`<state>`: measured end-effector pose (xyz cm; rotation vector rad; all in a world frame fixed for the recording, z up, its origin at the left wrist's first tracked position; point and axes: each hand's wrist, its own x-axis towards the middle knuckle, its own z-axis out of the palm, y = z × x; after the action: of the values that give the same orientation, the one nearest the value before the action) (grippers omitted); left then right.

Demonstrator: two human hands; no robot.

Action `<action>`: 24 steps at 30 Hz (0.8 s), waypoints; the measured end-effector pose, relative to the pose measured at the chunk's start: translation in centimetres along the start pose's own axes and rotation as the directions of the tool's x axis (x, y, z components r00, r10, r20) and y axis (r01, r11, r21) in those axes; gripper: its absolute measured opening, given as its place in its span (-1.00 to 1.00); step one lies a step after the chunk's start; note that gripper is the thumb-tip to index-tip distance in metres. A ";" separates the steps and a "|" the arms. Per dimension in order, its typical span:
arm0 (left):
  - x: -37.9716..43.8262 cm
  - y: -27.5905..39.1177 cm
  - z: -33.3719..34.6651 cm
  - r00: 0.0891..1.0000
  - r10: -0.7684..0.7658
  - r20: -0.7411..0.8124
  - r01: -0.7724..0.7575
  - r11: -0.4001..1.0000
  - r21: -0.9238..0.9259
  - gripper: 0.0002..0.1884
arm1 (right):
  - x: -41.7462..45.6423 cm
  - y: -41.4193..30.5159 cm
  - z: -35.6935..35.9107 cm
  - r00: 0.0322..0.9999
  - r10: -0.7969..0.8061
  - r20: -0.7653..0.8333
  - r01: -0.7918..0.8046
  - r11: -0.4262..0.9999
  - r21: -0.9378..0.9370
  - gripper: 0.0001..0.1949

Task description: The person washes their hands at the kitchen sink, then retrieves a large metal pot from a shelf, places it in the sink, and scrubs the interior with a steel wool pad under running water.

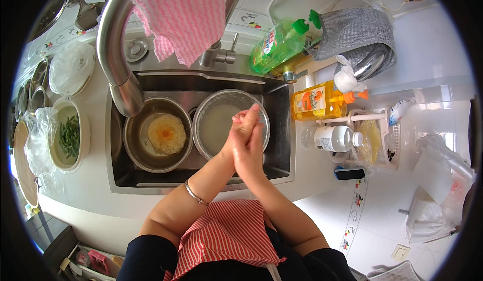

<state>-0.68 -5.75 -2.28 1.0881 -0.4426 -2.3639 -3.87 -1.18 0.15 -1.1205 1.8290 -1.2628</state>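
My left hand and my right hand are clasped together, palm to palm, with no object visible between them. Their skin looks wet. Both are above the right side of a metal basin that holds cloudy, whitish liquid. Part of its rim and contents is hidden by my hands and wrists. To the left, a steel pot contains a pale, lumpy food mass with an orange patch in its middle. Both vessels stand in a dark sink.
A steel faucet arches over the sink's left, beside a hanging pink cloth. Green and orange pump bottles and a clear plastic bottle line the right. Chopped greens sit in a container leftward; a phone lies right.
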 end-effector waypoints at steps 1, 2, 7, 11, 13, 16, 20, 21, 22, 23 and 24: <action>0.0 -0.4 0.1 0.998 -0.009 0.054 0.009 1.000 -0.005 -0.43 | 0.7 -0.1 -0.1 0.994 0.097 -0.039 -0.095 0.993 0.064 -0.59; 0.0 -0.8 0.2 0.996 -0.011 0.086 0.013 1.000 -0.020 -0.43 | 1.3 0.0 0.0 0.970 0.215 -0.111 -0.173 0.938 0.301 -0.65; 0.4 -3.8 -0.3 0.978 0.163 0.133 -0.128 0.962 -0.240 -0.57 | 3.2 -1.4 -1.4 0.913 0.390 0.120 -0.382 0.714 0.586 -0.60; 0.2 -2.1 -0.1 0.919 0.334 0.209 -0.344 0.939 0.014 -0.70 | 4.9 -0.7 -3.2 0.895 0.370 0.251 -0.386 0.355 0.852 -0.63; -0.4 -1.1 0.6 0.915 0.272 0.297 -0.171 0.930 -0.324 -0.71 | 5.5 -0.7 -3.4 0.894 0.268 0.360 -0.383 0.038 0.923 -0.64; -2.7 0.8 2.4 0.890 0.182 0.418 0.151 0.747 -0.647 -0.66 | 5.4 -2.3 -2.1 0.894 0.325 0.309 -0.294 -0.098 0.951 -0.61; -2.7 0.5 2.2 0.893 -0.060 0.446 0.332 0.757 -0.562 -0.74 | 5.2 -2.5 -1.1 0.929 0.362 0.071 -0.218 0.383 0.898 -0.58; -2.6 -0.1 2.1 0.908 -0.070 0.413 0.311 0.772 -0.554 -0.74 | 5.0 -2.0 -1.0 0.960 0.280 -0.005 -0.161 0.566 0.809 -0.57; -2.4 -0.9 2.0 0.922 -0.078 0.379 0.291 0.786 -0.545 -0.74 | 5.0 -1.6 -1.0 0.974 0.190 -0.124 -0.054 0.726 0.686 -0.60; -2.2 -1.6 1.9 0.935 -0.085 0.345 0.270 0.801 -0.535 -0.74 | 5.0 -1.0 -1.0 0.972 0.077 -0.223 0.054 0.849 0.526 -0.62; -2.0 -2.1 1.8 0.930 -0.107 0.352 0.301 0.771 -0.562 -0.71 | 5.2 0.2 -1.1 0.968 -0.095 -0.234 0.172 0.926 0.336 -0.65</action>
<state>-1.64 -2.81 -0.92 0.4865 0.3651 -2.5895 -7.10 -5.40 0.15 -0.9496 1.6009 -1.7724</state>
